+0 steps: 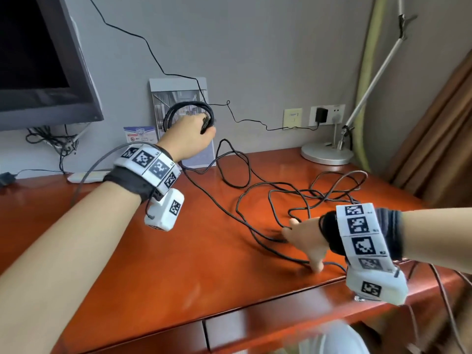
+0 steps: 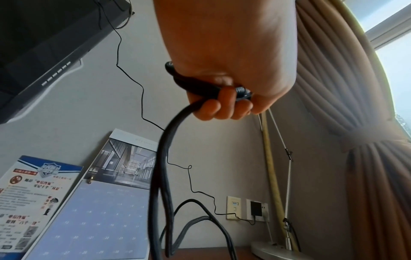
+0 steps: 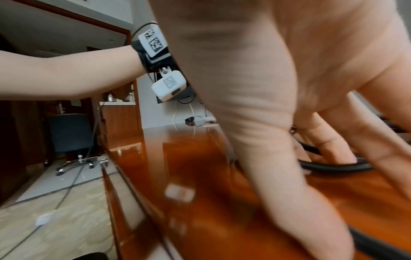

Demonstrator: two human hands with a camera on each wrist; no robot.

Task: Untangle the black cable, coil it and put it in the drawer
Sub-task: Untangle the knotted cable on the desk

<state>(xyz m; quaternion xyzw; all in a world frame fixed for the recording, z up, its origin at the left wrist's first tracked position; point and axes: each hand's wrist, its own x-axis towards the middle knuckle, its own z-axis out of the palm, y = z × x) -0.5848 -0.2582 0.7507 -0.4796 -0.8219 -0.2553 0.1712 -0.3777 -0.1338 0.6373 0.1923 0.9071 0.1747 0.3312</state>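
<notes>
**A:** At the lower edge of the frame, the drawer (image 1: 268,325) front sits shut under the desk (image 1: 178,251). Just above it, lower right, what's the right hand (image 1: 304,238) doing?

**B:** Its grip is apart: fingers spread and straight, tips pressing the black cable (image 1: 255,190) against the wood. Nothing is curled round it.

**A:** And the cable itself?

**B:** Loose, crossing loops sprawl over the centre and right of the desk. It looks light, limp and slightly springy, so I'd judge it will follow a pull but snag where strands cross.

**A:** Farther back, upper centre?

**B:** The left hand (image 1: 189,139) is raised before the wall, its grip clamped on a few finished turns; strands hang from the fist.

**A:** Where to take hold next?

**B:** Probably the single strand running down from that coil, feeding it through loose fingers rather than tugging at the knots.
</notes>
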